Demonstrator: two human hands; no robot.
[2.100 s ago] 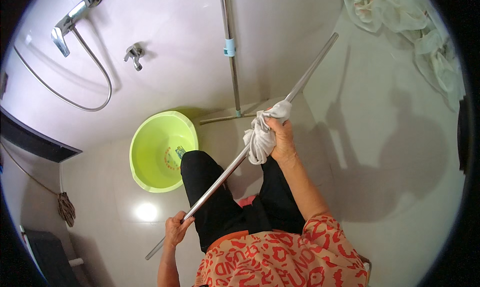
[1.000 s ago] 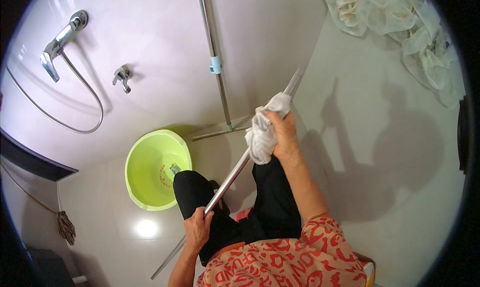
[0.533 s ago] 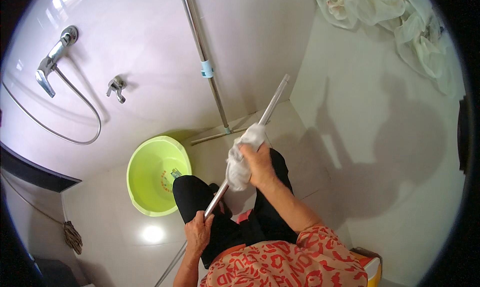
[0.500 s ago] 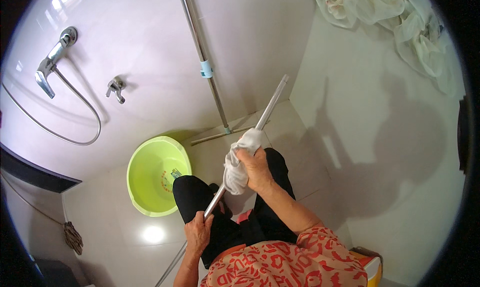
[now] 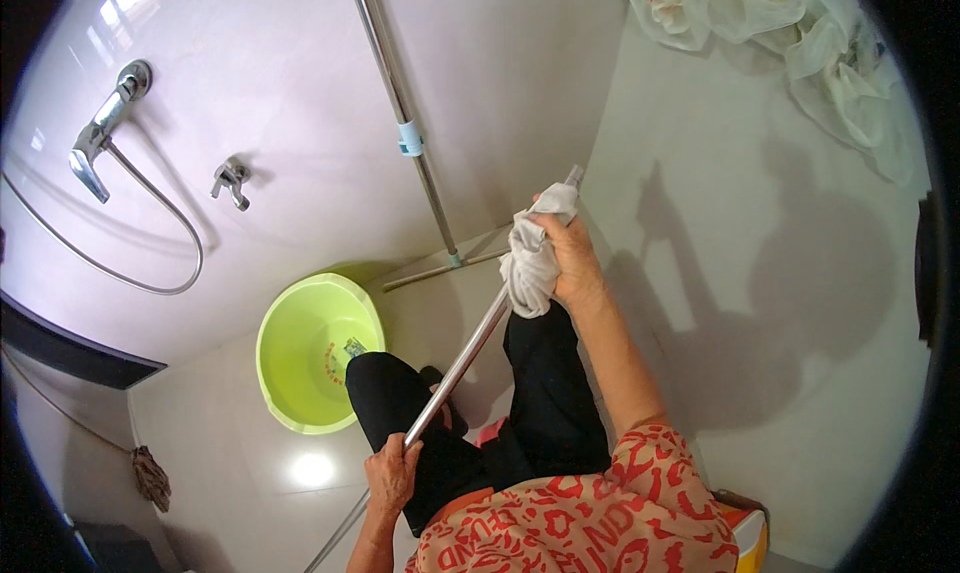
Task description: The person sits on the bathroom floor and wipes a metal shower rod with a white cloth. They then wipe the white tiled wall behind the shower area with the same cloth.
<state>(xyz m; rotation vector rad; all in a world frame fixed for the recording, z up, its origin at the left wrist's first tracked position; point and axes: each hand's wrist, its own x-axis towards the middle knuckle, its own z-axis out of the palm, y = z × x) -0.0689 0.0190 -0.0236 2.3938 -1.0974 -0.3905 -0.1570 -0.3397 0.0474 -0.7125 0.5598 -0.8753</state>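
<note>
Wiping of a long metal pole (image 5: 462, 358) is the step in hand, judged from how the hands are set. The pole runs slantwise across the person's lap, its lower end passing the left knee toward the floor, its upper end showing just beyond the cloth near the wall corner.

Right hand (image 5: 575, 263): its grip is closed around a white cloth (image 5: 530, 258), which is bunched about the pole close to the upper end. Cloth and pole are in contact; the hand covers part of the cloth.

Left hand (image 5: 392, 473): its grip is closed directly on the bare pole low down, steadying it against the black trousers.

Surroundings: a lime-green basin (image 5: 310, 368) stands on the floor just beside the left knee, with a small object inside that is too small to identify. A second pole with a blue collar (image 5: 405, 123) leans against the wall behind. A shower tap (image 5: 105, 123) and hose are mounted on the wall at left. Pale fabric (image 5: 780, 23) lies heaped at the upper right.

Assessment: the cloth sits almost at the upper tip, so the stretch between the two hands appears the remaining portion. The next move calls for sliding the cloth down the shaft under firm squeeze while the left hand keeps the pole from turning or slipping.
</note>
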